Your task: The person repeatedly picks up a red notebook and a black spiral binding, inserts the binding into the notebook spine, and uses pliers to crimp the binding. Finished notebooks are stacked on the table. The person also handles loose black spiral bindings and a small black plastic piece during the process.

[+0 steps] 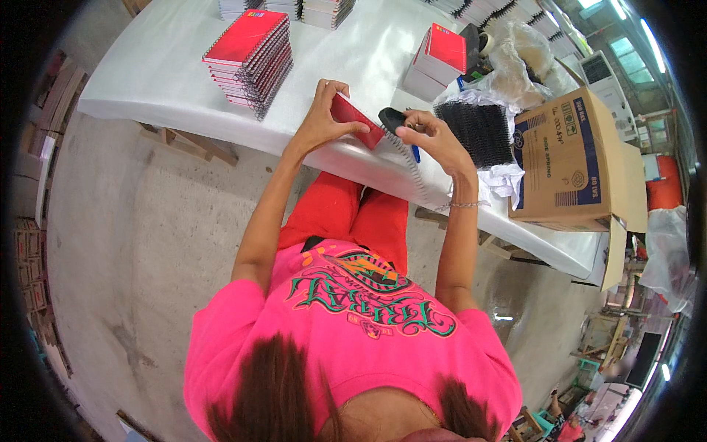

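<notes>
My left hand (pixel 322 125) grips a small red-covered notebook (pixel 353 119), held tilted over the front edge of the white table (pixel 169 66). Its thumb presses on the cover and the fingers wrap round the far side. A long spiral binding coil (pixel 410 168) runs from the notebook's right edge down past the table edge. My right hand (pixel 440 141) is closed on a black rounded tool (pixel 391 118) beside that edge, touching or very near the coil. Its exact kind is not clear. Something blue (pixel 416 154) shows just under my right fingers.
Spiral-bound red notebooks stand in a stack (pixel 247 40) at the back left. Right of my hands are a red-topped block of notebooks (pixel 440 62), a bundle of black coils (pixel 475 132), crumpled clear plastic (pixel 519 55) and an open cardboard box (pixel 563 162).
</notes>
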`<state>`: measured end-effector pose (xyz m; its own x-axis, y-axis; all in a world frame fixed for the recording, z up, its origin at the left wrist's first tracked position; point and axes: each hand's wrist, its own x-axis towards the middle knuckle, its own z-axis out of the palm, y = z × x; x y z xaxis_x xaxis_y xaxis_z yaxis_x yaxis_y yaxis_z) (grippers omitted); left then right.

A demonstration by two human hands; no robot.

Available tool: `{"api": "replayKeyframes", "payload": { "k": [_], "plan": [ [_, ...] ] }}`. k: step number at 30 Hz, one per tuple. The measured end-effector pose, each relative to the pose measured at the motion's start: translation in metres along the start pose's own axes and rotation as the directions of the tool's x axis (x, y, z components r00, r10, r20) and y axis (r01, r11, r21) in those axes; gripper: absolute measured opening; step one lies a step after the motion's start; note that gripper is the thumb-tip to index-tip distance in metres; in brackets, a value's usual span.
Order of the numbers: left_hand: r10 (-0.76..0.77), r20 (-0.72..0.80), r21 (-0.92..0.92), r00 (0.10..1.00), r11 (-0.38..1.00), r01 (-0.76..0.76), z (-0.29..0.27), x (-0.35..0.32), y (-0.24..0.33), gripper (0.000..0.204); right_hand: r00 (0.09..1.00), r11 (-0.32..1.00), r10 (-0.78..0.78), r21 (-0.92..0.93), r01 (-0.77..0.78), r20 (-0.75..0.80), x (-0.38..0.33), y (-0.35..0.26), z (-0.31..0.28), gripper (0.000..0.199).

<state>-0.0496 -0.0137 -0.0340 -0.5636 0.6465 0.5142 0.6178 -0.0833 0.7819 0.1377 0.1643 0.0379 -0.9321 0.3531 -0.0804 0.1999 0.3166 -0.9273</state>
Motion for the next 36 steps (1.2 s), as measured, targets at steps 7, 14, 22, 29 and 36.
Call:
{"api": "replayKeyframes", "payload": {
  "k": [7, 14, 22, 29, 36],
  "plan": [
    [0.034, 0.006, 0.009, 0.999, 0.999, -0.034, 0.002, 0.002, -0.002, 0.075, 1.000, 0.985, -0.018, -0.174, 0.017, -0.002, 0.007, 0.005, 0.003, 0.040],
    [-0.014, 0.013, -0.007, 1.000, 1.000, 0.014, 0.002, 0.000, 0.001, 0.076, 0.997, 0.927, -0.027, 0.374, -0.003, 0.075, -0.003, 0.009, 0.000, 0.027],
    [-0.052, 0.003, -0.130, 0.999, 0.990, 0.052, 0.004, -0.001, -0.010, 0.077, 1.000, 0.969, 0.001, 0.245, 0.001, -0.008, -0.002, 0.008, 0.003, 0.023],
    [-0.075, 0.034, -0.124, 0.997, 0.989, 0.078, 0.003, 0.002, 0.002, 0.074, 0.996, 0.996, 0.067, 0.067, -0.063, -0.065, 0.004, 0.001, -0.003, 0.027],
    [-0.156, 0.079, -0.278, 0.985, 0.945, 0.172, 0.004, 0.000, -0.010, 0.086, 0.998, 0.889, 0.061, 0.453, -0.069, 0.031, -0.005, -0.014, -0.001, 0.022]
  ]
}}
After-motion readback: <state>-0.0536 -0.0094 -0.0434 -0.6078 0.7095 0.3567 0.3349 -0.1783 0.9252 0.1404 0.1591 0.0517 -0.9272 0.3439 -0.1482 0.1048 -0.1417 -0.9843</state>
